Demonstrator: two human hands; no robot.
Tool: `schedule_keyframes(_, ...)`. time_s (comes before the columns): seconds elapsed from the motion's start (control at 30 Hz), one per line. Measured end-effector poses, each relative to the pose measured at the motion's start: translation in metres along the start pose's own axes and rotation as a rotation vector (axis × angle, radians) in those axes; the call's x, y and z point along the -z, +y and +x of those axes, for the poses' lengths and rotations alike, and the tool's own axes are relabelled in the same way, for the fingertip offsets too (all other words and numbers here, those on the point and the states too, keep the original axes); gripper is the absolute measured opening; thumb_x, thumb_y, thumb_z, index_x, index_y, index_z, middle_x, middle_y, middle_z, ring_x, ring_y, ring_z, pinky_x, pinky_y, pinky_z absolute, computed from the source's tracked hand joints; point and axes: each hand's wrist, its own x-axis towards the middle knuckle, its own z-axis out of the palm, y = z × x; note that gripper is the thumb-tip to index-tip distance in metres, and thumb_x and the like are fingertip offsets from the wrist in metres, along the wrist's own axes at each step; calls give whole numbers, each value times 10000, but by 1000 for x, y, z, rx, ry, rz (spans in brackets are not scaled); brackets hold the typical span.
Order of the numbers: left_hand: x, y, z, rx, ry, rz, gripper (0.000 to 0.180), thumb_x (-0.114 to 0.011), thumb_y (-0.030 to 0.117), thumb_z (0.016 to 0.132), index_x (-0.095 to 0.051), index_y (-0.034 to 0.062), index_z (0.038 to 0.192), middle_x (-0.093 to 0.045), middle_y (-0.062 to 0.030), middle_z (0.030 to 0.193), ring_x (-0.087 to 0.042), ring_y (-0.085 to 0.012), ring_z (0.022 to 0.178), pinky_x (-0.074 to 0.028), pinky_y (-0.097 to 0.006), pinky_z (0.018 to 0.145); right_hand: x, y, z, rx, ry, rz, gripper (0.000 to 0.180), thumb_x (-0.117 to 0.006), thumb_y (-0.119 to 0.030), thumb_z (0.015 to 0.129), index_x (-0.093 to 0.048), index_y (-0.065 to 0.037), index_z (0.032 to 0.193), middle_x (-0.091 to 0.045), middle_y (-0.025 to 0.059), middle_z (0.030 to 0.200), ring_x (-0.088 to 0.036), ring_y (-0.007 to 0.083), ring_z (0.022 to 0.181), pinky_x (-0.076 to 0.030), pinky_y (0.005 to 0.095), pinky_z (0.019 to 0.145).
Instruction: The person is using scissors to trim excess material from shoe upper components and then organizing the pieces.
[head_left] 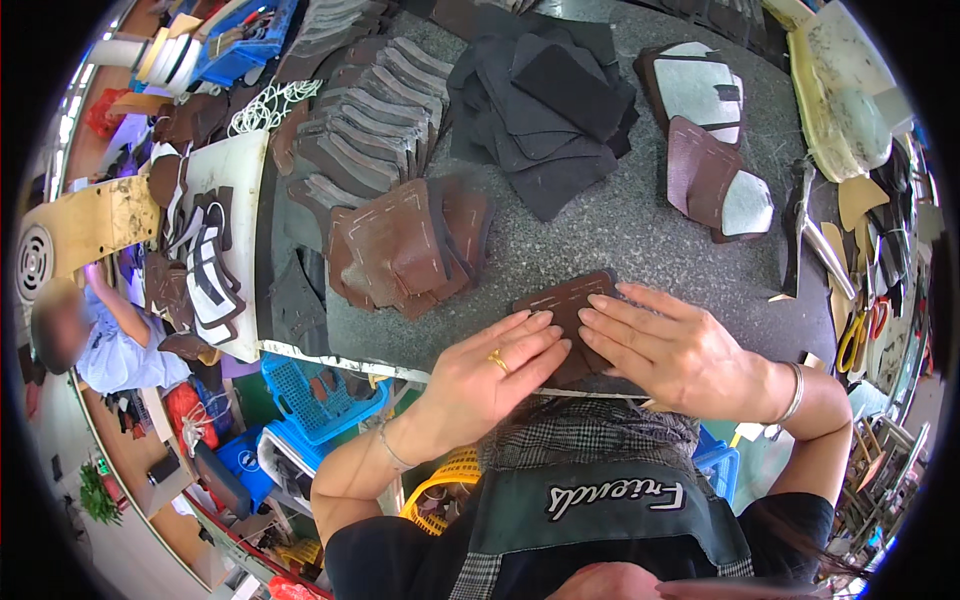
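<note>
A dark brown leather piece [568, 300] with pale dashed marks along its edge lies flat at the near edge of the dark tabletop [640, 235]. My left hand [497, 370], with a ring on one finger, rests on its left side, fingers stretched out. From the right, my right hand [665, 345] lies across it with straight fingers pressed down. Parts of the piece are hidden under both hands. Just beyond my left hand is a pile of similar brown leather pieces [395, 245].
Fanned brown strips [365, 130] and a stack of black sheets [540, 100] lie farther back. Pale-backed leather pieces [705, 170] are at the right, near yellow-handled scissors [852, 342]. A blue basket [310, 395] and a yellow basket [435, 495] stand below the edge. Another person [125, 330] sits far left.
</note>
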Motion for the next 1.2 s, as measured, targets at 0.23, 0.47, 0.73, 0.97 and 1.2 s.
schedule_keyframes(0.23,21,33,14,469,206,-1297,665,-633,-147,786,-461,-16,1415,-650,-140,1190,-644,-270,1108,-501,-369,988,39,8,7,-655,-118,913,203,-638,-145,948,-691,49,977,-696,125,810,-641,107,703,-526,314,733)
schedule_keyframes(0.47,-3,31,25,633,213,-1110,395,-719,-41,857,-564,-63,1220,-668,-113,1121,-635,-142,1039,-531,-283,898,13,-5,-2,-714,278,1325,184,-698,-154,922,-688,23,971,-662,20,836,-575,54,788,-485,243,680)
schedule_keyframes(0.73,-2,35,33,537,368,-1135,309,-745,-73,820,-615,-52,1099,-694,-99,1015,-660,-130,920,-542,-276,836,12,-4,4,-706,314,1178,180,-798,-126,820,-693,6,881,-636,6,694,-554,30,645,-445,227,532)
schedule_keyframes(0.97,-14,37,45,537,457,-826,252,-756,-58,810,-630,-33,1026,-702,-72,917,-654,-76,813,-534,-207,735,-4,-7,2,-505,571,564,161,-749,-88,829,-645,25,779,-594,112,613,-595,181,510,-449,300,458)
schedule_keyframes(1.2,-5,38,50,541,402,-720,74,-707,24,895,-649,-16,871,-621,39,764,-499,5,664,-386,-160,579,0,-1,1,-469,465,623,150,-697,-69,877,-624,35,798,-572,154,612,-579,275,503,-424,356,460)
